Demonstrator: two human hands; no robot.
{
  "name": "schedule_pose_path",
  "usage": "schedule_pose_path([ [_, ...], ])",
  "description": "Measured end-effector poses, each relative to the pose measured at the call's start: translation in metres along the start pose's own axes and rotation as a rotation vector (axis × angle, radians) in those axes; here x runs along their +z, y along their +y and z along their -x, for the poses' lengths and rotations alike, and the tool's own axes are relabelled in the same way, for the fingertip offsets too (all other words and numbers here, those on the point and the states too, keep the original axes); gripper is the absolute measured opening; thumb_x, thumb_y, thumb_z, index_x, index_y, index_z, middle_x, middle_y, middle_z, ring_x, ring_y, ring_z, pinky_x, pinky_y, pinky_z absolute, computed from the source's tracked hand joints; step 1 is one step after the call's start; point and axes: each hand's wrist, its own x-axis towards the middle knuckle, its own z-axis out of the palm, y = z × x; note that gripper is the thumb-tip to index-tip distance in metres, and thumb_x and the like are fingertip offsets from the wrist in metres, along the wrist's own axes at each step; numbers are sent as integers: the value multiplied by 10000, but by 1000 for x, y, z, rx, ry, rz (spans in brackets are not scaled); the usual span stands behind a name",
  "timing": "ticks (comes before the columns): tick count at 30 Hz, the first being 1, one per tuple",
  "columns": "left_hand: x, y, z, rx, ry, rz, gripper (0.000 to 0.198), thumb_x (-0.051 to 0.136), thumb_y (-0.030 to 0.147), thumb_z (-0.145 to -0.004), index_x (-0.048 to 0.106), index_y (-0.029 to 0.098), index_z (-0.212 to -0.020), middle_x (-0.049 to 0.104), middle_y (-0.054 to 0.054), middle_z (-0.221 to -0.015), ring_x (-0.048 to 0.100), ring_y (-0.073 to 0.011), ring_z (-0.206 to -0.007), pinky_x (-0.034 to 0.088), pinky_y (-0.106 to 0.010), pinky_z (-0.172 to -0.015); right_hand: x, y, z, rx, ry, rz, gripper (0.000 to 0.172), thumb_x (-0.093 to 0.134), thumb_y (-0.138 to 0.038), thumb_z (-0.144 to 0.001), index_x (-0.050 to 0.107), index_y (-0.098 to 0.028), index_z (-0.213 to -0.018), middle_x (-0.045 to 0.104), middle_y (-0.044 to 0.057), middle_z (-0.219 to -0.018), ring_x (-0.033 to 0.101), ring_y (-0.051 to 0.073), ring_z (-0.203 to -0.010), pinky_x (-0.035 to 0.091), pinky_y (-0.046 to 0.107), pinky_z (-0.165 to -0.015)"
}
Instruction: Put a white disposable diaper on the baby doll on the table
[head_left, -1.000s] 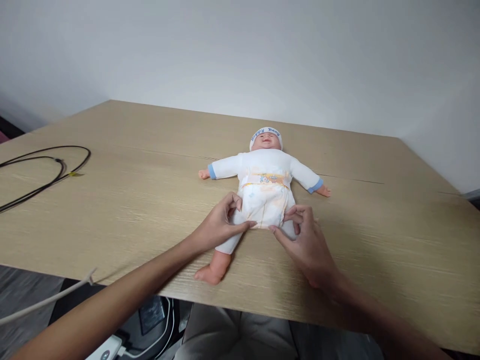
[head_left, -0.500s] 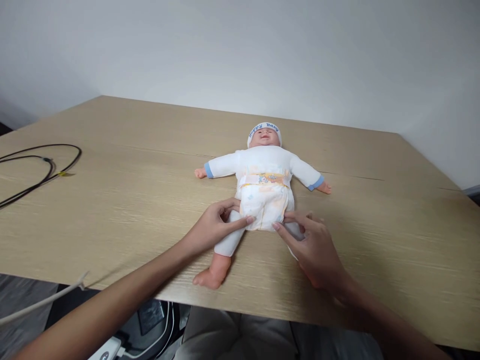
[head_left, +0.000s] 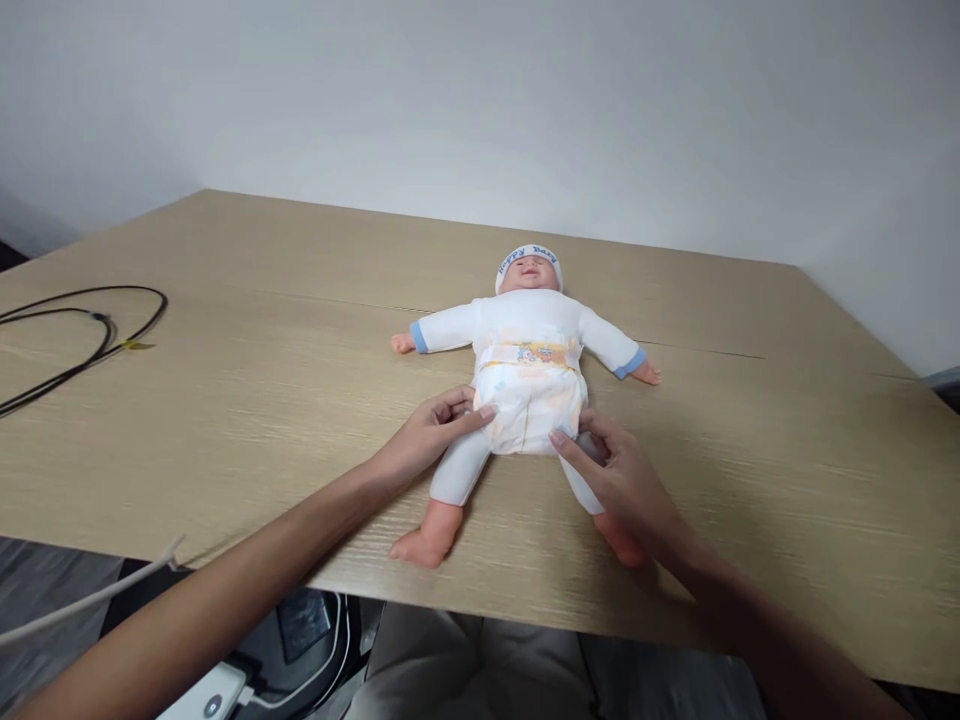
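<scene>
A baby doll lies on its back on the wooden table, arms spread, in white clothes and a white cap. A white diaper with a printed waistband is wrapped round its hips. My left hand pinches the diaper's edge at the doll's left-side leg opening. On the other side my right hand has its fingertips on the diaper's edge and lies over that thigh. Both of the doll's bare feet show near the table's front edge.
A black cable loops across the table's far left. Below the front edge I see my lap, a white cord and a white device with cables on the floor. A plain wall stands behind the table.
Both hands have slid a little up along the diaper's leg edges. My right hand has shifted so that the doll's right-side leg and foot now show.
</scene>
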Motion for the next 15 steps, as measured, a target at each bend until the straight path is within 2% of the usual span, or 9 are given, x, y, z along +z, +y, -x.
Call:
schedule_pose_path([
  [5,2,-2,1,69,39,-65,416,894,501,-885,688,185,-1061,744,-52,-1032,682,-185,-940,527,-297,-807,0,1,-2,20,-7,48,419,711,-637,-995,777,-248,-1135,741,70,-1136,640,294,-1059,517,428,-934],
  [8,3,-6,1,124,87,-105,421,894,490,-887,632,194,-1032,725,-35,-1012,677,-177,-946,535,-293,-825,-1,2,-2,31,2,63,418,712,-639,-994,792,-246,-1112,745,71,-1142,645,300,-1083,512,432,-940],
  [12,4,-10,3,114,119,-27,506,908,464,-884,513,249,-1116,725,11,-945,678,-161,-834,525,-279,-729,-3,2,-3,44,-51,-9,395,702,-633,-1002,803,-270,-1121,744,50,-1110,642,290,-1062,500,424,-950],
  [15,4,-8,7,111,127,-110,433,862,480,-928,564,238,-1130,738,-12,-951,684,-174,-842,522,-293,-732,-5,3,-4,53,-94,-18,390,696,-638,-1003,800,-289,-1142,723,37,-1053,632,282,-1027,487,417,-929],
])
